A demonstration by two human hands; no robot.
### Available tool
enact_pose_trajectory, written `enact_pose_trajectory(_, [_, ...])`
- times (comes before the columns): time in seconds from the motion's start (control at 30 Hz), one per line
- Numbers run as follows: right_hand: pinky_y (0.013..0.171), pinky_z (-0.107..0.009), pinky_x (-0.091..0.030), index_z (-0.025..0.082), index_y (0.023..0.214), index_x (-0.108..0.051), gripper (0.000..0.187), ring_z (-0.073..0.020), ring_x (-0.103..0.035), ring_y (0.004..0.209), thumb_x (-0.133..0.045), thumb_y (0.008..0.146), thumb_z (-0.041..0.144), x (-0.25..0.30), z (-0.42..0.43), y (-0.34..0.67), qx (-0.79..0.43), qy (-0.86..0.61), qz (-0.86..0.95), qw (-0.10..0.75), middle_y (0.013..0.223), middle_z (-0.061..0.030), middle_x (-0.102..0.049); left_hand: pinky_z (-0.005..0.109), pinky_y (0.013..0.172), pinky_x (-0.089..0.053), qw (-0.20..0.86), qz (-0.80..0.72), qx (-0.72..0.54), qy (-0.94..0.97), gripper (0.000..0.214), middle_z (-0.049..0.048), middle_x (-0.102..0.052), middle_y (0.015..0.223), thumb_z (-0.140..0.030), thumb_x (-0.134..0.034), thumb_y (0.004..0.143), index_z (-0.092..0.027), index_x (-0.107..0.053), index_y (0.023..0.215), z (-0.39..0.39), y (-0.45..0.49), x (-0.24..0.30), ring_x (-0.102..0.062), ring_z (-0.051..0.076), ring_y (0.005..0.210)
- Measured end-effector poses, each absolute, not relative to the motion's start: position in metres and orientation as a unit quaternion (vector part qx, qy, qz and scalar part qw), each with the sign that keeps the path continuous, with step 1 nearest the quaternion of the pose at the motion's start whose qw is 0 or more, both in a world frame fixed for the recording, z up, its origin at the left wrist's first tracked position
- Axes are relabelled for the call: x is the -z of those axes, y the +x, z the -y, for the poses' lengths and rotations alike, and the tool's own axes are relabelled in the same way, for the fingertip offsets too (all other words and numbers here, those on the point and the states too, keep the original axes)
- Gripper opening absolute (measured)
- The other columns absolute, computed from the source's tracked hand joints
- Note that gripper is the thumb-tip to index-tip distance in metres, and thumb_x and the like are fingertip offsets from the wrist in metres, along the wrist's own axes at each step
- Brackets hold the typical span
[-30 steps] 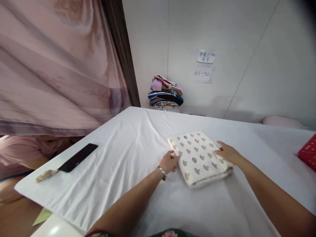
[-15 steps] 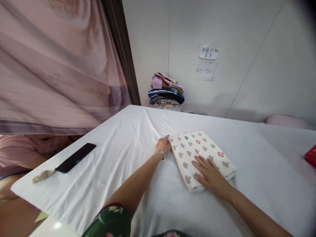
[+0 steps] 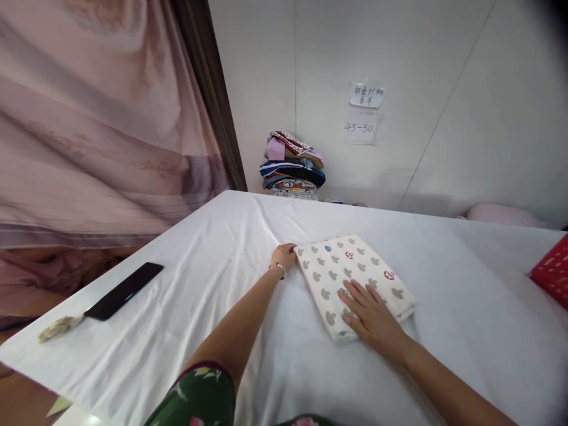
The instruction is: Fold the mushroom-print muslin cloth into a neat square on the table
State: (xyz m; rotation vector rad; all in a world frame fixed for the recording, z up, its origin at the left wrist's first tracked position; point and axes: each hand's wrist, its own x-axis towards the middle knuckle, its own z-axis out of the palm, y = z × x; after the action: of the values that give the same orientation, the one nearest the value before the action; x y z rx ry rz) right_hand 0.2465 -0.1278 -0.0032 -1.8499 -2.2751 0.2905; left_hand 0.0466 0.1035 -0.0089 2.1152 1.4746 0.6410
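A folded cream cloth (image 3: 355, 272) printed with small grey, red and blue shapes lies on the white sheet-covered table (image 3: 199, 296). My right hand (image 3: 370, 313) rests flat on the cloth's near corner, fingers stretched out. My left hand (image 3: 284, 256), with a bracelet on the wrist, touches the cloth's far left corner; its fingers are curled against the edge, and what they pinch is hidden.
A black phone (image 3: 124, 291) with a braided strap lies near the table's left edge. A stack of folded clothes (image 3: 293, 168) stands against the wall behind. A red basket (image 3: 552, 269) sits at the right edge. Pink curtain (image 3: 97, 130) hangs at left.
My right hand went from the cloth's right side to its near corner and lies flat there. My left hand slid up the left edge to the far corner.
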Motion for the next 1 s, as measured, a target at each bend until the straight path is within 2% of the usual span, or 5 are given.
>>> enact_pose_trajectory(0.17, [0.110, -0.047, -0.008, 0.031, 0.139, -0.027, 0.051, -0.0222, -0.010, 0.137, -0.026, 0.092, 0.050, 0.002, 0.129, 0.242, -0.110, -0.630, 0.763, 0.096, 0.149, 0.0004, -0.016, 0.031, 0.094, -0.042, 0.204, -0.504, -0.277, 0.792, 0.040, 0.0035, -0.059, 0.118, -0.012, -0.045, 0.079, -0.021, -0.057, 0.115, -0.089, 0.054, -0.007, -0.053, 0.017, 0.109])
enact_pose_trajectory(0.4, [0.109, -0.045, -0.014, 0.032, 0.135, -0.037, 0.051, -0.0238, -0.015, 0.136, -0.033, 0.089, 0.053, -0.029, 0.117, 0.258, -0.230, -0.625, 0.733, 0.139, 0.148, -0.0002, -0.021, 0.051, 0.109, -0.013, 0.096, -0.369, -0.145, 0.913, 0.053, 0.0079, -0.033, 0.143, -0.047, -0.045, 0.084, -0.018, -0.045, 0.129, -0.040, 0.088, -0.001, -0.021, 0.027, 0.134])
enact_pose_trajectory(0.53, [0.108, -0.048, -0.016, 0.026, 0.136, -0.036, 0.053, -0.0266, -0.013, 0.136, -0.034, 0.088, 0.048, -0.030, 0.098, 0.285, -0.104, -0.737, 0.652, 0.144, 0.148, -0.0029, -0.021, 0.049, 0.110, -0.009, 0.075, -0.369, -0.102, 0.921, 0.056, 0.0061, -0.027, 0.145, -0.051, -0.033, 0.088, -0.019, -0.038, 0.134, -0.038, 0.086, 0.007, -0.016, 0.025, 0.136])
enact_pose_trajectory(0.8, [0.103, -0.044, -0.029, 0.025, 0.134, -0.040, 0.053, -0.0264, -0.015, 0.135, -0.034, 0.087, 0.048, 0.003, 0.088, 0.311, -0.089, -0.765, 0.627, 0.114, 0.148, -0.0025, -0.022, 0.046, 0.110, -0.011, 0.105, -0.394, -0.184, 0.894, 0.051, 0.0064, -0.030, 0.144, -0.047, -0.040, 0.086, -0.020, -0.043, 0.129, -0.039, 0.081, 0.012, -0.018, 0.024, 0.135])
enact_pose_trajectory(1.0, [0.099, -0.034, -0.036, 0.023, 0.134, -0.040, 0.057, -0.0243, -0.043, 0.122, -0.046, 0.081, 0.041, -0.009, 0.095, 0.339, -0.218, -0.781, 0.547, 0.208, 0.138, -0.0050, -0.042, 0.036, 0.093, -0.040, 0.302, -0.612, -0.253, 0.686, 0.077, 0.0165, -0.041, 0.135, -0.051, -0.053, 0.077, -0.015, -0.022, 0.137, -0.057, 0.069, 0.003, -0.044, 0.026, 0.120])
